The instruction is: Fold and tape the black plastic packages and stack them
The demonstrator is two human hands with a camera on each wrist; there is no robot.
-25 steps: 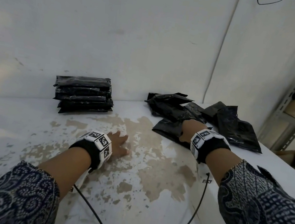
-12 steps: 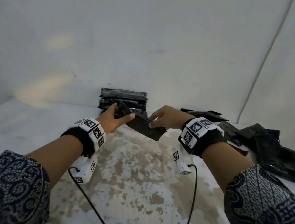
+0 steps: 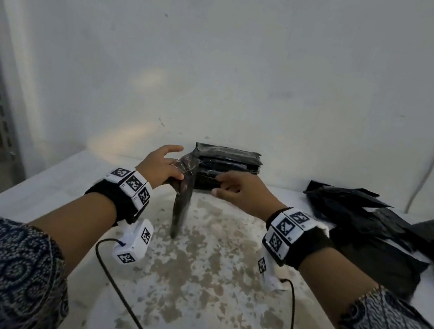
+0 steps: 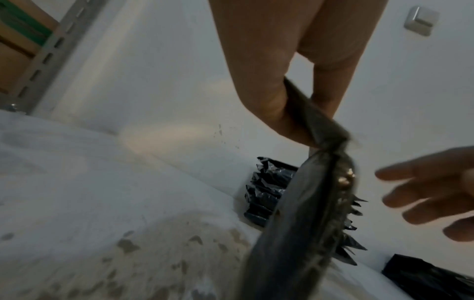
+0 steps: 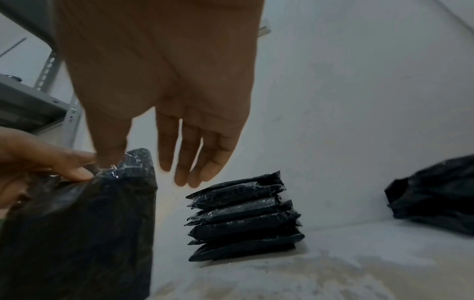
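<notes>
The limp black plastic package (image 3: 183,196) now hangs upright in front of the stack of folded black packages (image 3: 226,170), lifted from the loose heap (image 3: 374,221) right of that stack. The left hand (image 3: 161,167) pinches its top edge. The right hand (image 3: 242,195), half a second ago also gripping, has released with fingers relaxed; folding can begin above the worn white bench (image 3: 204,278).

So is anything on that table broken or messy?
Yes. The table top is worn: its white coating has flaked off in brown patches in the middle. The unfolded packages lie in a crumpled heap on the right, unlike the neat stack by the wall.
</notes>
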